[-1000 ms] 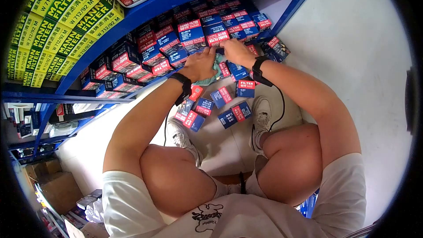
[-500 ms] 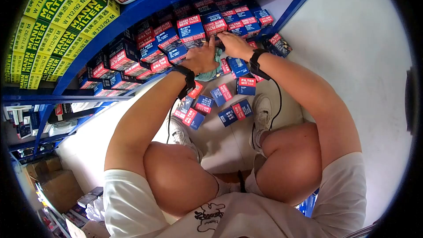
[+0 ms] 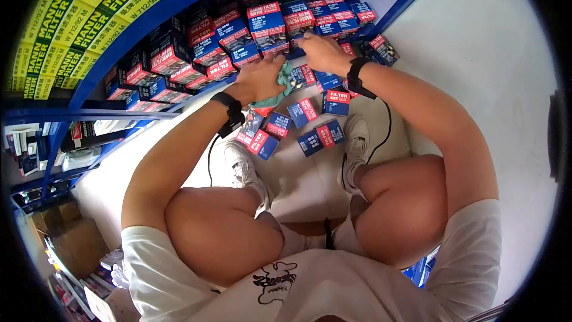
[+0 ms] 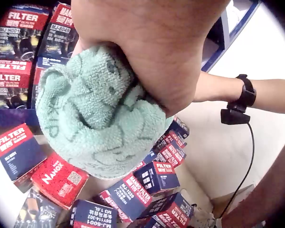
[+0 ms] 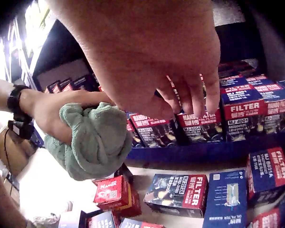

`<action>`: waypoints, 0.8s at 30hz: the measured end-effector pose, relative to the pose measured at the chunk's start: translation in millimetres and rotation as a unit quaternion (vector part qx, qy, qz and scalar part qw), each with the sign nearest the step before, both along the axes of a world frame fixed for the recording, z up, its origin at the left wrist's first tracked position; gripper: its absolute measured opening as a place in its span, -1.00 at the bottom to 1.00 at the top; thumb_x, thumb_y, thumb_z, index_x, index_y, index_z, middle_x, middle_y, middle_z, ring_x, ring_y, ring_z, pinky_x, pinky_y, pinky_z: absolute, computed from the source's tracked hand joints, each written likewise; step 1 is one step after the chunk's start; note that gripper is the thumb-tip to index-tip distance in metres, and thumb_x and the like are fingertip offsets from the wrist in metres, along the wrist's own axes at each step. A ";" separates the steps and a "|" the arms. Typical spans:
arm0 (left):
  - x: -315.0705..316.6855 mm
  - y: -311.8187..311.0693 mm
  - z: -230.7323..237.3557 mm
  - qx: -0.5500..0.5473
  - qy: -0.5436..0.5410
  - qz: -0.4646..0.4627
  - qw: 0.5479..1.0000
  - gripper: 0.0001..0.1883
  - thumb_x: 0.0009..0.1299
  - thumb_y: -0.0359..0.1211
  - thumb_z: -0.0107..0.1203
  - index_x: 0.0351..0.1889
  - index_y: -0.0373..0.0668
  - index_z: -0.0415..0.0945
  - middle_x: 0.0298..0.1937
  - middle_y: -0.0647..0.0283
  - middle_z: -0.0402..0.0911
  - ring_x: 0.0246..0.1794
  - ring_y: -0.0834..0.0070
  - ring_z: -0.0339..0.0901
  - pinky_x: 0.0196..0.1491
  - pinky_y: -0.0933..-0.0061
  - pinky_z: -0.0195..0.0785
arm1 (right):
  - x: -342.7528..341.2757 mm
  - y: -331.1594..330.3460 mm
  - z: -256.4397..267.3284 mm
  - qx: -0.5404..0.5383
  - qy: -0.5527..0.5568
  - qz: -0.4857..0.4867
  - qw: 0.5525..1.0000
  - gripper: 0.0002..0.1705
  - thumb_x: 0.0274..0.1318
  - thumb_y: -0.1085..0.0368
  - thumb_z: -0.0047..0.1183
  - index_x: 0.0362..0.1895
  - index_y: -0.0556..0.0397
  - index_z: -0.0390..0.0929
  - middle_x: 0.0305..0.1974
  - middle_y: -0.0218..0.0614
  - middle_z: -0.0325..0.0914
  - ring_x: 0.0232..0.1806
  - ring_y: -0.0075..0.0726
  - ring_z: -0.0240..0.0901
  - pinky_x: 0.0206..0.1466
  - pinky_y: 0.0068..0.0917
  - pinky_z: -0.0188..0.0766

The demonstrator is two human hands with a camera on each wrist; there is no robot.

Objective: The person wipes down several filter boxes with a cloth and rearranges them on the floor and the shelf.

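A crumpled green cloth [image 4: 99, 114] is gripped in the left hand [image 3: 260, 79], at the front edge of a low blue shelf. The same cloth [image 5: 97, 142] shows bunched under that hand in the right wrist view. To its right, the right hand [image 3: 325, 53] reaches to the front row of stacked blue and red filter boxes [image 3: 267, 21]. In the right wrist view the right hand's fingers [image 5: 195, 97] extend downward in front of a box marked MJ-8004 [image 5: 199, 128]; whether they touch it is hard to tell.
Several loose filter boxes [image 3: 304, 112] lie on the floor between the shelf and the person's shoes [image 3: 241, 170]. Yellow and green boxes [image 3: 89, 18] fill the shelf at the upper left. A white wall or panel [image 3: 476, 71] stands at the right.
The left hand has drawn away to the left from the right hand, with the cloth in it. The head view has shifted a little, and the right hand remains by the front boxes.
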State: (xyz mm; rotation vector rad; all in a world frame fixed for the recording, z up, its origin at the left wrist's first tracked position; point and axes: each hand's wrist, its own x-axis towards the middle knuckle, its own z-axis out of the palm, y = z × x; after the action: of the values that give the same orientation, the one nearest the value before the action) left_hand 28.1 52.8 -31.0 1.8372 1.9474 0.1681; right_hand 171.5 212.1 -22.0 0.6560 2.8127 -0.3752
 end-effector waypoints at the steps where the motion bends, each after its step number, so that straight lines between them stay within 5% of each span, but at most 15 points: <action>1: -3.0 -6.5 -0.9 -0.006 -0.003 0.002 1.000 -0.25 0.19 -0.08 0.23 0.34 -0.14 0.27 0.28 -0.11 0.41 0.16 -0.06 0.54 0.12 0.02 0.49 | 3.1 0.0 -14.4 0.032 0.051 0.042 0.997 -0.70 -0.01 0.45 0.05 -0.11 0.20 0.59 -0.08 -0.02 0.55 -0.03 0.15 0.58 -0.02 -0.04 0.54; 9: -25.8 -42.1 -14.7 0.004 -0.008 0.025 1.000 -0.26 0.19 -0.09 0.23 0.30 -0.14 0.26 0.25 -0.13 0.42 0.07 -0.11 0.58 0.05 -0.04 0.52 | 13.2 -41.4 -27.4 0.012 -0.038 0.191 0.981 -0.81 -0.09 0.39 0.14 -0.33 0.16 0.68 -0.21 0.06 0.62 -0.17 0.17 0.63 -0.14 0.01 0.57; 24: -33.2 -52.3 -10.3 0.025 -0.019 0.020 0.999 -0.29 0.22 -0.07 0.21 0.30 -0.14 0.26 0.23 -0.12 0.45 -0.03 -0.12 0.63 -0.01 -0.07 0.54 | -10.1 -90.6 -79.1 -0.052 -0.203 0.216 0.954 -0.69 -0.05 0.39 0.11 -0.15 0.18 0.67 -0.15 0.08 0.67 -0.11 0.18 0.65 -0.08 0.01 0.57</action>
State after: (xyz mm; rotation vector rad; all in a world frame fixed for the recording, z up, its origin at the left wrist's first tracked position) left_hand -5.1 0.5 -41.3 1.8134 1.9715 0.2653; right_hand 161.4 121.4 -101.1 0.0668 2.4265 -0.2655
